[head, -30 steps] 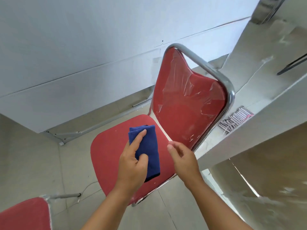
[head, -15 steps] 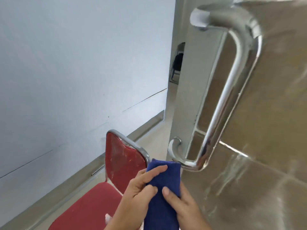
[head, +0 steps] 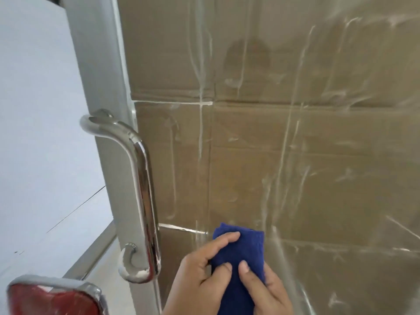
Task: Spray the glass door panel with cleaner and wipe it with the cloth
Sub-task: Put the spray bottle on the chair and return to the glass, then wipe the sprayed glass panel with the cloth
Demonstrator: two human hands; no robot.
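The glass door panel [head: 284,144] fills the middle and right, streaked with white runs of cleaner; brown cardboard shows behind it. A folded dark blue cloth [head: 238,267] is held low in front of the glass, near the bottom centre. My left hand [head: 200,278] grips its left side with fingers laid over the front. My right hand [head: 266,289] holds its right side, thumb pressed on the front. No spray bottle is in view.
A curved chrome pull handle [head: 143,192] is fixed to the metal door frame [head: 102,87] just left of my hands. The top of a red chair back with a chrome rim [head: 54,296] sits at the bottom left. A pale wall [head: 34,133] lies to the left.
The view swung up from the red chair to the door glass. My right hand joined the left on the blue cloth, and both carried it up in front of the glass.
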